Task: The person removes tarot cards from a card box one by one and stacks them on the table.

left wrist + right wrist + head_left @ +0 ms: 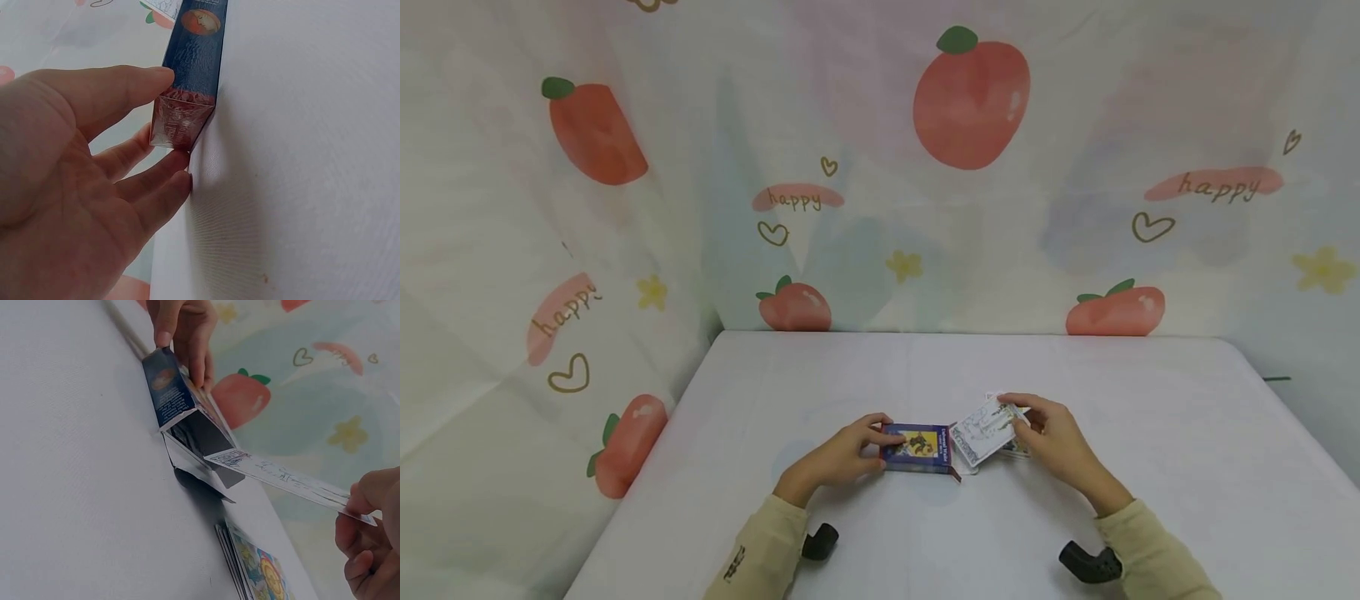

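Observation:
A dark blue card box (917,448) lies on the white table, its picture side facing up. My left hand (841,454) grips its left end, with the thumb on the near side and fingers on the top and far side. At the right end the box is open, and its flap (199,469) hangs out over the table. My right hand (1062,437) pinches a printed card (987,429) by one edge. The card is tilted, its other end at the box's mouth. Below it a small stack of colourful cards (267,570) lies on the table, partly hidden in the head view.
The white table (760,375) meets a fabric backdrop (880,242) printed with fruit, hearts and flowers at the back and left. Black curved devices (822,542) sit by both wrists, close to the sleeves.

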{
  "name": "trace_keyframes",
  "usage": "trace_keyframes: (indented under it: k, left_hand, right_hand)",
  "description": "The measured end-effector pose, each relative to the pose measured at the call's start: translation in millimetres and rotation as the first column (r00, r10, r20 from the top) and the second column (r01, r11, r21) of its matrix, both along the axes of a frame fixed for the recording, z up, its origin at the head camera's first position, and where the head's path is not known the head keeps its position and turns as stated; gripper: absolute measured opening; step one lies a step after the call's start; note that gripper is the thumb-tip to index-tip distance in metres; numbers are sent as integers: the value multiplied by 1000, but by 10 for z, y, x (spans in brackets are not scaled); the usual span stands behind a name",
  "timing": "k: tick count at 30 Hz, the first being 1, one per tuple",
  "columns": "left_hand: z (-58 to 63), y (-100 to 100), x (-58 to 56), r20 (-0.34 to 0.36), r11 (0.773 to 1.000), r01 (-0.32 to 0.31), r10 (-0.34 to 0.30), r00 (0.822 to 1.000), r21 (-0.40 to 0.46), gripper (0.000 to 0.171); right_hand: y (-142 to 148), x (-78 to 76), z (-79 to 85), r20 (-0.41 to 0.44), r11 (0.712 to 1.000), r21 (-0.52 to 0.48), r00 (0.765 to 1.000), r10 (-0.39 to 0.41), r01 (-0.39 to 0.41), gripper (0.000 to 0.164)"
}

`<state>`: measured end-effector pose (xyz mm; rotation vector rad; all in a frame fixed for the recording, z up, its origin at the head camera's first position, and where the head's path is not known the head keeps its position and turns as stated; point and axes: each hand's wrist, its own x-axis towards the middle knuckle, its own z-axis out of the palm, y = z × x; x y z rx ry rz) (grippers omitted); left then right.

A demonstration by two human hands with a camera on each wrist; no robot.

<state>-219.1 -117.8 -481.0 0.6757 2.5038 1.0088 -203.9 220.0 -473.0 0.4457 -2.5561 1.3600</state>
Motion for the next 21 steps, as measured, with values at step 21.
trace_keyframes:
  k: [21]
  left_hand:
    - [19, 17, 12, -18, 1000, -3, 3, 1000, -7, 42]
  right_hand:
    - [147, 2, 141, -65, 1000, 0, 998, -23, 23, 39]
